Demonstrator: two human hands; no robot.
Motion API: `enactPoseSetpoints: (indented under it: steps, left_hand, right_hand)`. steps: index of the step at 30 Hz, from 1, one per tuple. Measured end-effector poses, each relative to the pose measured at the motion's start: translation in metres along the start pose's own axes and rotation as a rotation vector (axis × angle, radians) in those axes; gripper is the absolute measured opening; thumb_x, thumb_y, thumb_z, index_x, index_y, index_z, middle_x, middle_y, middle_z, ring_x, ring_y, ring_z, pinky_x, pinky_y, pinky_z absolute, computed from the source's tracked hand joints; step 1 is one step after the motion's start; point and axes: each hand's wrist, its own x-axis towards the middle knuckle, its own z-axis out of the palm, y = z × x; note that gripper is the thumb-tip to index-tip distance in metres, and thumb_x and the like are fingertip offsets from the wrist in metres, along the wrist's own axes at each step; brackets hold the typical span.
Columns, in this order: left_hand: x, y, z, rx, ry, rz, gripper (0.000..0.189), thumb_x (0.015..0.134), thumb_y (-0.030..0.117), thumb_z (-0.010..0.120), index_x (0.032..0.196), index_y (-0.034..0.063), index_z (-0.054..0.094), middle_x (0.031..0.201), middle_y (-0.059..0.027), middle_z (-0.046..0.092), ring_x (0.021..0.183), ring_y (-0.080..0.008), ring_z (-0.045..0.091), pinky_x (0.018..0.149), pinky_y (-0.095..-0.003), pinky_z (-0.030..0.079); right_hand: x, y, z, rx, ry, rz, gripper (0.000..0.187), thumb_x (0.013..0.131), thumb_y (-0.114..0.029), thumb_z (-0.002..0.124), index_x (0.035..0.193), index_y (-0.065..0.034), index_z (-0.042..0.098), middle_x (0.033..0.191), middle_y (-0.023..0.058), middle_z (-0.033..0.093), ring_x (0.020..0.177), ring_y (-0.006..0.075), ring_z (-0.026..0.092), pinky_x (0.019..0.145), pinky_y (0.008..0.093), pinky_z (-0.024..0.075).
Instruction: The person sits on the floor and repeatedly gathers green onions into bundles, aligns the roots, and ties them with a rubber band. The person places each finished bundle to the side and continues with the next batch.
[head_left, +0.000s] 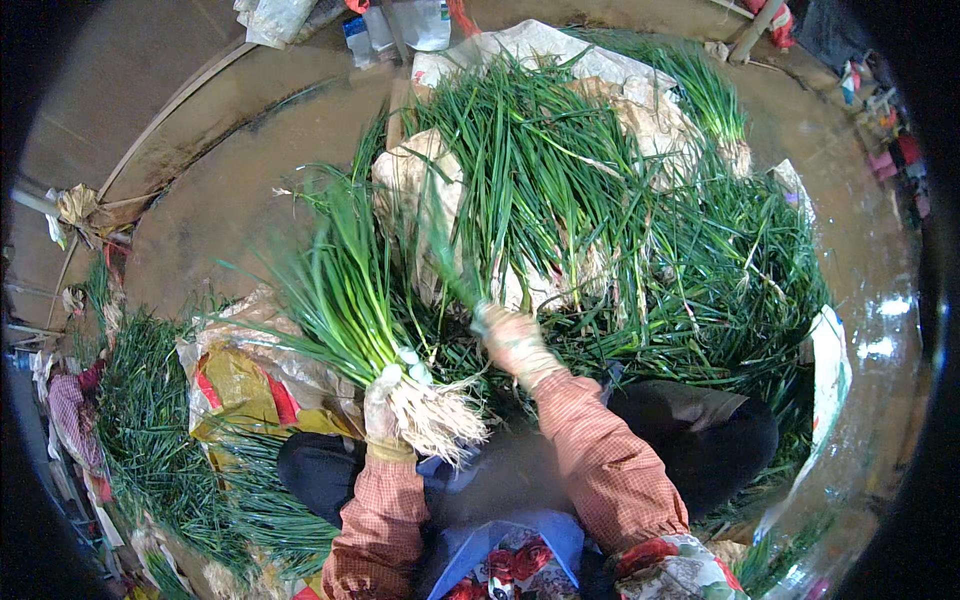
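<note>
My left hand (383, 411), in a pale glove, grips a thick bunch of green allium stalks (362, 304) near the base. Their white roots (441, 418) hang out to the right of the fist, while the leaves fan up and to the left. My right hand (517, 343), gloved too and blurred, is closed around some green leaves (444, 259) that stream up and left from it. Just beyond both hands lies a large heap of the same stalks (525, 165), some with pinkish bases. My fingertips on both hands are partly hidden.
White woven sacking (536, 43) lies under the heap's far side. At left are a yellow and red plastic sack (247, 390) and more piled stalks (150, 420). Wet brown floor (217, 202) surrounds the heap. Another person's checked sleeve (73, 412) shows at far left.
</note>
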Motion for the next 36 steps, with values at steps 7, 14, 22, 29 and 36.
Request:
enactPoseSetpoints:
  steps: [7,14,22,29,36]
  left_hand:
    - [0.04,-0.021,-0.026,-0.002,0.036,-0.106,0.028,0.081,0.014,0.058,0.104,-0.0027,0.056,0.081,-0.0107,0.061,0.072,-0.0221,0.059,0.067,-0.0338,0.052]
    - [0.035,-0.021,-0.034,0.039,0.118,-0.05,0.036,0.081,0.018,0.06,0.108,-0.005,0.056,0.087,-0.0109,0.065,0.072,-0.0189,0.062,0.068,-0.0309,0.053]
    - [0.044,-0.033,-0.023,0.056,0.063,-0.157,0.045,0.081,0.019,0.058,0.115,-0.0092,0.05,0.1,-0.0171,0.063,0.082,-0.0209,0.062,0.073,-0.0318,0.053]
    - [0.068,-0.066,-0.019,0.207,0.122,-0.065,0.038,0.081,0.011,0.058,0.109,-0.0139,0.052,0.112,-0.025,0.057,0.102,-0.0313,0.058,0.093,-0.0397,0.047]
    - [0.065,-0.041,-0.023,0.146,-0.042,-0.054,0.041,0.082,0.018,0.057,0.109,-0.0127,0.053,0.111,-0.0231,0.058,0.106,-0.029,0.055,0.097,-0.0384,0.043]
  right_hand:
    - [0.042,0.034,-0.008,1.571,0.249,0.521,0.025,0.093,-0.024,0.047,0.097,-0.0027,0.059,0.084,0.0055,0.064,0.077,0.0142,0.059,0.058,0.0299,0.047]
    - [0.083,0.037,-0.02,0.22,-0.007,0.345,0.04,0.076,-0.031,0.068,0.1,-0.0006,0.058,0.093,0.0208,0.063,0.084,0.0326,0.063,0.077,0.0407,0.048]
    - [0.045,0.086,-0.028,0.99,0.042,0.414,0.01,0.081,-0.005,0.064,0.081,-0.0064,0.054,0.077,0.0034,0.061,0.067,0.0093,0.055,0.058,0.0248,0.0462]
    - [0.071,0.04,-0.017,0.95,0.065,0.566,0.018,0.082,-0.011,0.062,0.098,-0.005,0.058,0.072,0.0027,0.059,0.062,0.0129,0.053,0.057,0.0288,0.0443]
    - [0.013,0.026,-0.046,1.011,-0.45,0.209,0.029,0.089,-0.016,0.048,0.117,-0.0091,0.055,0.087,0.0091,0.065,0.059,0.0146,0.06,0.048,0.0266,0.0478]
